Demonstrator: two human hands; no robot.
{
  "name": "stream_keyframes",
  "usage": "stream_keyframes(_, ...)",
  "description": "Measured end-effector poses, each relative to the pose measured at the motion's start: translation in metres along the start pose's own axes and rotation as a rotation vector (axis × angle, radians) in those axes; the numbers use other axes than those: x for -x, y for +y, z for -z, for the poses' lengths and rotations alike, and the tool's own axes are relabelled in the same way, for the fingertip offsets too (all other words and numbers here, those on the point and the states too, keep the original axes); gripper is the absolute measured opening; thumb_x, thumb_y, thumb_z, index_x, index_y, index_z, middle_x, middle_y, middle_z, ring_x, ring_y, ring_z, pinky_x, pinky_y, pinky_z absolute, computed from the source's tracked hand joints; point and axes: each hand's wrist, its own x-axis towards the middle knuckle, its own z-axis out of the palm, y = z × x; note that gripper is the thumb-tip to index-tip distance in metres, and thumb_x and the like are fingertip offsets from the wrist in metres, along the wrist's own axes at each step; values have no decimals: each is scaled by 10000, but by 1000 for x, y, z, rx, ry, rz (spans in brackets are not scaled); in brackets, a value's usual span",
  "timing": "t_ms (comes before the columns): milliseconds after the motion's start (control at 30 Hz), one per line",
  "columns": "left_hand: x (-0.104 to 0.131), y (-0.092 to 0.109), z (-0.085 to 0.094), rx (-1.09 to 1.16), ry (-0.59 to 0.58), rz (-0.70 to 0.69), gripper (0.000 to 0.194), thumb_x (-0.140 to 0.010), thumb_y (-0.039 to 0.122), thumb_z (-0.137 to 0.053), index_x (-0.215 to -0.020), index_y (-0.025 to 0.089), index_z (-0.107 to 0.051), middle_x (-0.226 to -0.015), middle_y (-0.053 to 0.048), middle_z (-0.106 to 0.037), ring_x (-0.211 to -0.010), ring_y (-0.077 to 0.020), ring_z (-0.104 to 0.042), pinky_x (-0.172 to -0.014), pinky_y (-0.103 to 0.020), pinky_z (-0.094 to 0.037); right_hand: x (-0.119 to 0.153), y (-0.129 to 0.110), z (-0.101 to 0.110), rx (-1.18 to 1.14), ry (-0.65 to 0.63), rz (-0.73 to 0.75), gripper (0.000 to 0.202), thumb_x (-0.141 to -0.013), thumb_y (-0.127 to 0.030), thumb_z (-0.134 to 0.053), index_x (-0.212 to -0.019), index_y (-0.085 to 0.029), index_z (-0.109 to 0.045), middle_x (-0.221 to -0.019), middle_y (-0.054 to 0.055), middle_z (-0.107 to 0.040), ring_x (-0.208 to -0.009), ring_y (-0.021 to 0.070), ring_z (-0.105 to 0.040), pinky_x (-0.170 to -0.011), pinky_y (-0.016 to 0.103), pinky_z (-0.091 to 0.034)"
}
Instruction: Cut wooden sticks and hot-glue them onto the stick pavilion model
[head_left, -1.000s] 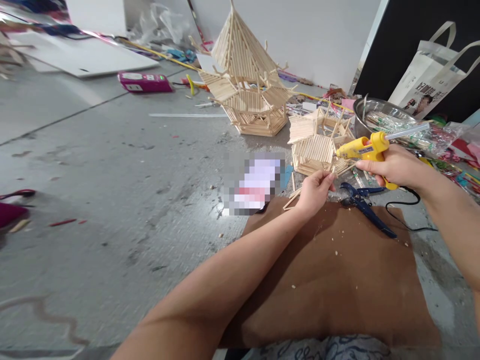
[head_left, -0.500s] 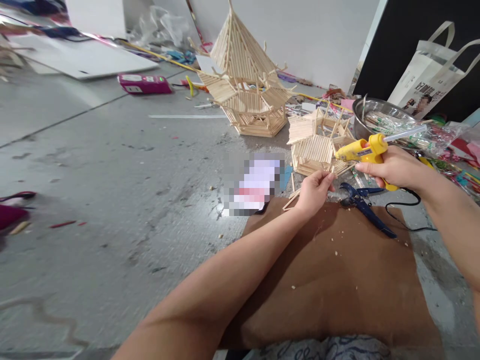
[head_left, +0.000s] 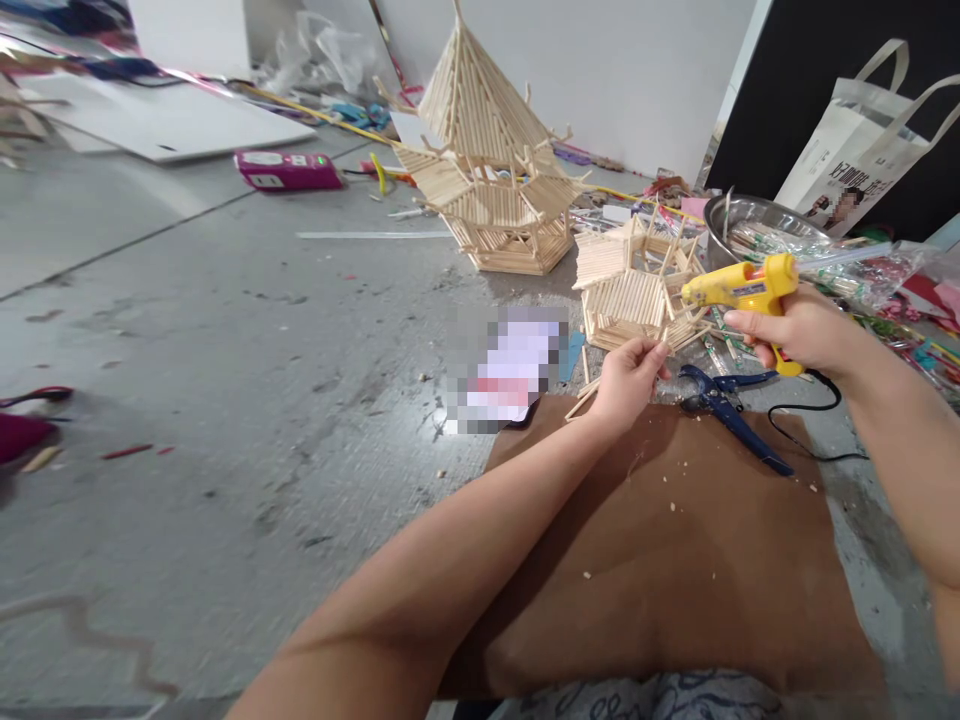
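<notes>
My right hand (head_left: pixel 802 330) grips a yellow hot glue gun (head_left: pixel 739 286), a clear glue stick poking from its back end. The gun's nozzle points left, close to a small wooden-stick model (head_left: pixel 626 300) with a partly covered roof. My left hand (head_left: pixel 634 375) is closed in a pinch at the model's front edge. A thin wooden stick (head_left: pixel 665 338) shows at its fingertips, mostly hidden by them. Blue cutting pliers (head_left: pixel 731 425) lie with handles spread just below the gun. A few loose sticks (head_left: pixel 583 398) rest beside my left wrist.
Behind stands a taller stick pagoda (head_left: pixel 495 180). A phone (head_left: pixel 510 370) lies on the floor at the edge of a brown mat (head_left: pixel 675 570). At the right are a metal bowl (head_left: pixel 720 235) of wrapped sticks and a white tote bag (head_left: pixel 847 150). A purple power strip (head_left: pixel 289 170) sits far left.
My right hand has drawn the glue gun a little to the right and slightly up, away from my left fingers. My left hand has stayed nearly still at the small model.
</notes>
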Motion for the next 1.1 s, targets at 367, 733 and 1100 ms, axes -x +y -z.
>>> stream_keyframes(367,-12,6,-4,288,20,137,184,-735,278,-618,-642,140,-541,-450,52,-502,-318,-20,-366,-338,-166,-244,44,26,-11,-443,120,-193,251,-700,-400,-635,-652,-189,-508,-582,-16,-497,-391,87,-468,-374,260,-356)
stream_keyframes(733,-19,9,2,441,-45,285,172,-764,239,-599,-640,130,-550,-440,46,-486,-316,-29,-373,-336,-167,-232,50,32,-20,-548,142,-182,254,-691,-402,-650,-667,-185,-521,-587,-26,-516,-382,74,-481,-363,228,-377)
stream_keyframes(1100,-20,13,0,499,-36,383,198,-779,261,-587,-631,136,-546,-412,57,-462,-297,-24,-353,-331,-159,-220,29,26,-32,-501,100,-127,254,-716,-400,-609,-647,-177,-510,-546,-24,-509,-383,74,-473,-375,236,-351)
